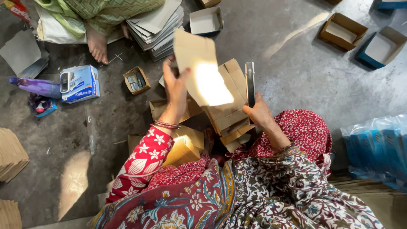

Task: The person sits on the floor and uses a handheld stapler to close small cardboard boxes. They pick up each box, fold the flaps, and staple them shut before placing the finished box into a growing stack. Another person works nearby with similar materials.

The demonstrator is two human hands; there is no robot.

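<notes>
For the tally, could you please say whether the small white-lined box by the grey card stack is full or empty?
Empty: the small white-lined box shows only its bare white floor.

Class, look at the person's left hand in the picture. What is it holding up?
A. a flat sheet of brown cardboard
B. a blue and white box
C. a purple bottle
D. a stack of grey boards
A: the left hand grips a flat sheet of brown cardboard by its edge, raised above the folded cartons, while the right hand holds a narrow dark strip.
</notes>
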